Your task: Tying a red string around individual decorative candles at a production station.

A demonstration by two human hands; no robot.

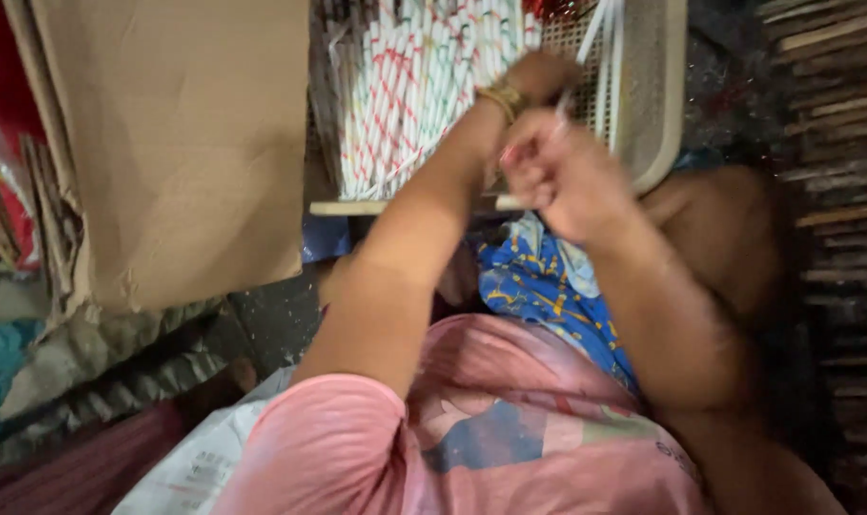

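A pale mesh tray [664, 114] rests across my lap, filled with several thin white paper tubes [405, 86] striped in red and green. My left hand [545, 74], with a gold bracelet at the wrist, reaches onto the pile at its right side; its fingers are blurred and partly hidden. My right hand [552, 172] is a closed fist just in front of the tray's near rim, below the left wrist. A thin white tube [565, 101] seems to stick up from the fist. Plain white tubes [607, 57] lie along the tray's right side.
A large brown cardboard sheet [176, 143] leans at the left, touching the tray's left edge. Blue patterned cloth [538, 286] covers my lap under the tray. Stacked dark wooden slats [843, 191] fill the right side. Crumpled bags and cloth [90, 362] lie at the lower left.
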